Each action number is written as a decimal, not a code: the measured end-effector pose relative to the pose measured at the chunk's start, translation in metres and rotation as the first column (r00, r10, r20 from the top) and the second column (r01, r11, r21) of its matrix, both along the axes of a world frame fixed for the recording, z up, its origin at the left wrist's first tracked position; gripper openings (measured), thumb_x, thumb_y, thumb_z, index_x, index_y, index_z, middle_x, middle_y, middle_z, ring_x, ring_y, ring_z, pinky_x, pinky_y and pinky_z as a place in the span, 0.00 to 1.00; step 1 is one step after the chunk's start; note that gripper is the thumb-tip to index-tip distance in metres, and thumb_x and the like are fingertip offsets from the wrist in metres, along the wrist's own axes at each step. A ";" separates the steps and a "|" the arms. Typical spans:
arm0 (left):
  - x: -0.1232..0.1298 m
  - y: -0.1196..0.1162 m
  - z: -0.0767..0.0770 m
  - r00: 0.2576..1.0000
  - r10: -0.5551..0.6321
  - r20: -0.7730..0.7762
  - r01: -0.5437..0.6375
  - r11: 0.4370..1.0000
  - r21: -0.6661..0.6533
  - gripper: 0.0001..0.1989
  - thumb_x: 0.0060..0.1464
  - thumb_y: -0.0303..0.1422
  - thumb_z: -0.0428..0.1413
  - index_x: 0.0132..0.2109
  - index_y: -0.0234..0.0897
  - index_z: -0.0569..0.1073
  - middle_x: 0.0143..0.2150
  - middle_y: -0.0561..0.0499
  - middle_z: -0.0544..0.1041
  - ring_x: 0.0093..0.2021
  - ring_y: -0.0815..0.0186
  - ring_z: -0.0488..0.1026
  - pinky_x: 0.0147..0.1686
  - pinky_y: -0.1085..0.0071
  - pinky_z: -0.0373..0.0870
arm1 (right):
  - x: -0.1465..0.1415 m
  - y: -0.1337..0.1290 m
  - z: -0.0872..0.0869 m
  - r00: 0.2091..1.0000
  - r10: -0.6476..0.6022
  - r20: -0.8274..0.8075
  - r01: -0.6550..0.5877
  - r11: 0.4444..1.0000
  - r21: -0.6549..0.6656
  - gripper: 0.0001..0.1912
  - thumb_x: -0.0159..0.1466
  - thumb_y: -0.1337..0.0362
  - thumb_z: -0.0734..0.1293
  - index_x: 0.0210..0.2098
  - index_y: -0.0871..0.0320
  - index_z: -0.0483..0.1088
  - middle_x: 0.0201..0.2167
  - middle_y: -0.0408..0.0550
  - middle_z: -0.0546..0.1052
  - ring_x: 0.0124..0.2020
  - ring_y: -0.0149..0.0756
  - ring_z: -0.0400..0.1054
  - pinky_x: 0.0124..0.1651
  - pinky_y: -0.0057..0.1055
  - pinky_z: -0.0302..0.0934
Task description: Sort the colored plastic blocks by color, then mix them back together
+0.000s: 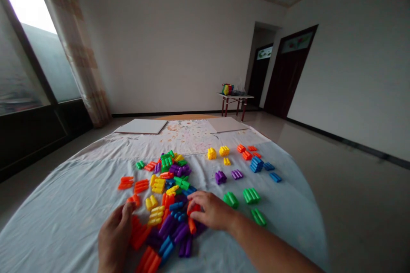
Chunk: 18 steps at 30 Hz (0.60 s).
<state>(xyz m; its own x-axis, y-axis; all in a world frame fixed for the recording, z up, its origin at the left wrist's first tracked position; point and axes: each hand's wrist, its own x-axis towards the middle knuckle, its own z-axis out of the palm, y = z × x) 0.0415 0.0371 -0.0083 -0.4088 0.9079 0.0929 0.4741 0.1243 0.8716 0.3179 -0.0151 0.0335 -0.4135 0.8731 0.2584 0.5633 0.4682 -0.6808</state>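
Observation:
My left hand (114, 232) is at the left edge of a mixed pile of plastic pieces, its thumb and fingers closed on an orange piece (134, 200). Over the right side of the pile, the fingers of my right hand (206, 210) are bent round another orange piece (191, 222). Between the hands lie yellow pieces (156, 216), purple pieces (167, 226) and blue pieces (166, 248). Green pieces (166, 161) sit at the pile's far end.
Sorted by colour at the right are yellow (224, 150), orange (246, 155), blue (256, 164), purple (220, 177) and green (251, 196) groups. Two flat boards (142, 126) (227, 124) lie at the far edge of the cloth-covered table (80, 196).

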 end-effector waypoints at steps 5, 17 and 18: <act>-0.004 0.004 -0.004 1.000 0.020 0.001 -0.020 1.000 -0.003 0.23 0.43 0.50 0.49 0.37 0.39 0.76 0.32 0.49 0.79 0.33 0.58 0.75 0.28 0.69 0.67 | -0.001 0.007 -0.008 0.997 -0.058 0.053 0.055 0.997 0.054 0.18 0.53 0.74 0.64 0.43 0.58 0.72 0.49 0.51 0.72 0.53 0.34 0.63 0.57 0.30 0.54; -0.004 0.001 0.000 0.999 0.009 0.048 -0.008 0.999 -0.033 0.23 0.42 0.52 0.49 0.36 0.40 0.75 0.32 0.51 0.79 0.35 0.57 0.75 0.31 0.68 0.69 | 0.004 0.017 0.003 0.925 -0.061 0.375 0.041 0.997 0.061 0.13 0.53 0.68 0.66 0.39 0.57 0.73 0.38 0.49 0.77 0.43 0.39 0.69 0.50 0.32 0.58; -0.004 0.001 0.000 0.998 0.009 0.059 -0.007 0.999 -0.038 0.23 0.42 0.52 0.48 0.36 0.41 0.75 0.32 0.51 0.79 0.35 0.57 0.75 0.30 0.68 0.69 | 0.005 0.017 0.004 0.930 -0.048 0.365 0.032 0.998 0.049 0.14 0.53 0.68 0.67 0.40 0.57 0.73 0.38 0.50 0.77 0.43 0.40 0.69 0.49 0.32 0.59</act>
<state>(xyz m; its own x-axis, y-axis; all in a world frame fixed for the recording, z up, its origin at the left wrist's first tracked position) 0.0375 0.0380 -0.0084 -0.4199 0.9069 0.0343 0.4207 0.1610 0.8928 0.3227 0.0019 0.0372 -0.4512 0.8826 0.1321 0.7884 0.4636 -0.4043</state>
